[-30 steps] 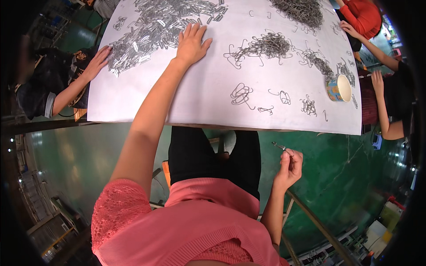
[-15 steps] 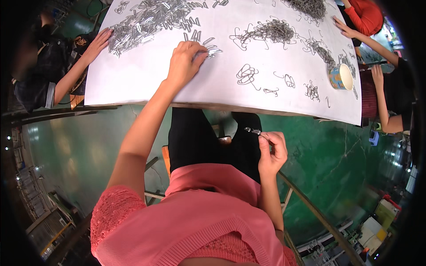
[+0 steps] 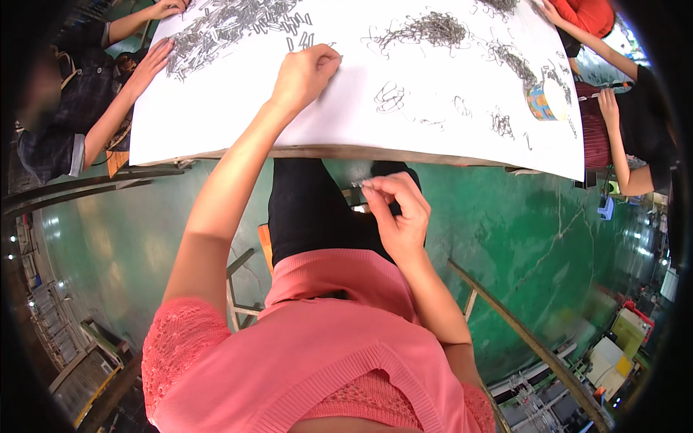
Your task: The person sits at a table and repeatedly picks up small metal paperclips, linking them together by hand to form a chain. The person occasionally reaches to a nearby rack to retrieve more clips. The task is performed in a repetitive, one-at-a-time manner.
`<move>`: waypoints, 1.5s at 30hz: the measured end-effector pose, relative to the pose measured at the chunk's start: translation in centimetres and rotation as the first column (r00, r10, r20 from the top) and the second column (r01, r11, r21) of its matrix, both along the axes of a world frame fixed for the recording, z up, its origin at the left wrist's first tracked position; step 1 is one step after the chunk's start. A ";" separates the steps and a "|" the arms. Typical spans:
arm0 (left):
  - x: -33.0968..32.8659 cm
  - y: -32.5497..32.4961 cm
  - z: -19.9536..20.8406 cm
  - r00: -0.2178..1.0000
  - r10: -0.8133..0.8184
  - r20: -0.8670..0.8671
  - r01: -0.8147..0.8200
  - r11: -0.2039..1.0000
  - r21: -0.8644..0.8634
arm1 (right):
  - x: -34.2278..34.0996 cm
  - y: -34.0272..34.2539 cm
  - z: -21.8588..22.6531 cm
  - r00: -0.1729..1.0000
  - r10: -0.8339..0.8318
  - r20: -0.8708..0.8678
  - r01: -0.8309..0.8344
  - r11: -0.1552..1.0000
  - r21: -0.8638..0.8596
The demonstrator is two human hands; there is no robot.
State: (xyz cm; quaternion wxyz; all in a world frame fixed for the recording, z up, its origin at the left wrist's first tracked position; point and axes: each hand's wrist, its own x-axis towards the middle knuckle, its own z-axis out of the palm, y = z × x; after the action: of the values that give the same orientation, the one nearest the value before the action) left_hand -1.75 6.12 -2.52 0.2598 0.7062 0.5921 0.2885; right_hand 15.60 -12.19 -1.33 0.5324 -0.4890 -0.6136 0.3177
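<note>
My left hand [image 3: 306, 74] is over the white-covered table [image 3: 238, 115], thumb and fingers pinched together. What it pinches, if anything, is hidden by the fingers. Just beyond it lie a few narrow metal clips [image 3: 301, 41], at the edge of a large heap of clips [image 3: 231, 29]. In front of the table, above my lap, my right hand [image 3: 404, 213] is closed in a pinch. A small shiny metal piece [image 3: 358, 184] pokes out from its fingertips, too blurred to tell its exact shape.
Bent wire hooks form a pile [image 3: 440, 30], with smaller clusters [image 3: 501, 124] nearer me. A patterned paper cup [image 3: 546, 99] stands near the right edge. A co-worker's hand [image 3: 151, 63] rests by the clips at left; other people's arms [image 3: 610, 112] are at right.
My right hand has moved left and up toward the table edge with its metal piece. The clips beside my left fingertips no longer show there. The whole view has shifted slightly.
</note>
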 end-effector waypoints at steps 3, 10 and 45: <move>-0.1 -4.7 1.7 0.812 0.038 0.582 0.127 0.963 -0.239 | -1.0 0.8 0.5 1.000 0.005 0.022 -0.005 1.000 0.012; -0.1 -13.1 4.6 0.630 0.080 0.772 0.207 0.942 -0.266 | -2.6 1.7 1.5 0.999 -0.016 0.039 0.013 0.998 0.069; 0.3 -11.5 -2.7 0.839 -0.269 0.472 0.224 0.963 0.152 | 4.9 22.3 -1.5 0.626 0.398 0.671 -0.150 0.905 -0.397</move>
State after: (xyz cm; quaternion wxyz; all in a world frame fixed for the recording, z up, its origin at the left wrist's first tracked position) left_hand -1.50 -5.37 -5.21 0.4036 0.6915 0.3977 0.4480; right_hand 20.55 10.12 -2.86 0.1013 -0.5497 -0.7871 0.2608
